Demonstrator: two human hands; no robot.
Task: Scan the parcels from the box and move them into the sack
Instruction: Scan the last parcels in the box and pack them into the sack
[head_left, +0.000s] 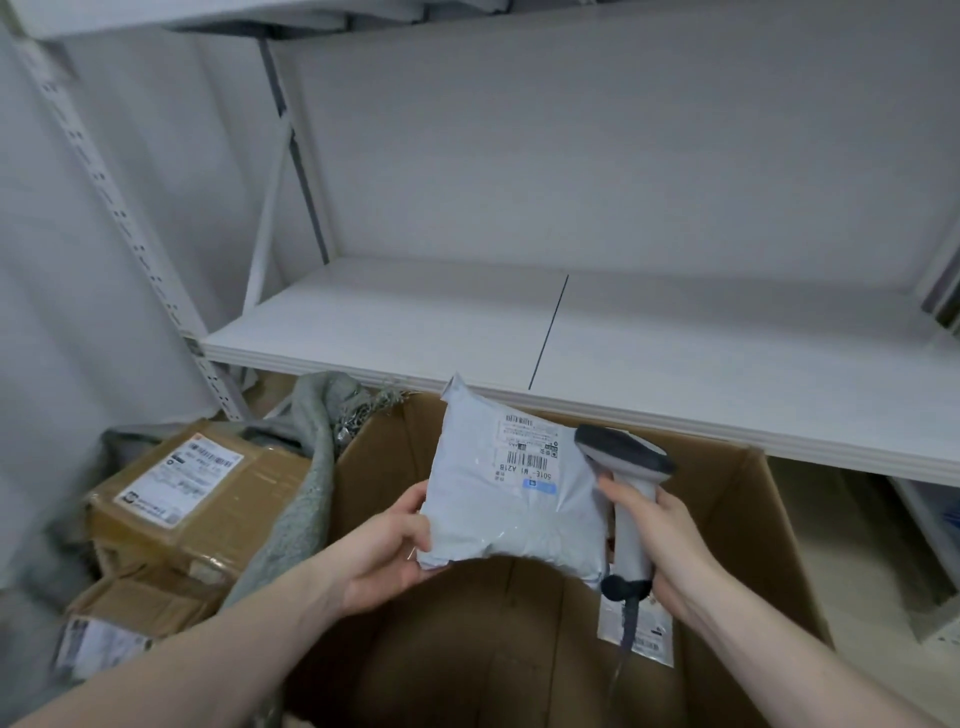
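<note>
White shelf (675, 353), parcel (498, 499) pinched by left-hand fingers (415, 506)

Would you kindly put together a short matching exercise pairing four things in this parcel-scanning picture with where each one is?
Things:
1. white plastic mailer parcel with a printed label
2. grey handheld barcode scanner
3. brown cardboard parcel with a white label
4. white shelf board with a dark seam

Places:
A. lying in the grey woven sack, left of the big brown cardboard box
B. gripped in the right hand
C. above and behind the open box
D. pinched at its lower left corner by the left hand

Pairs: 1-D, 2-B, 3-A, 4-C
</note>
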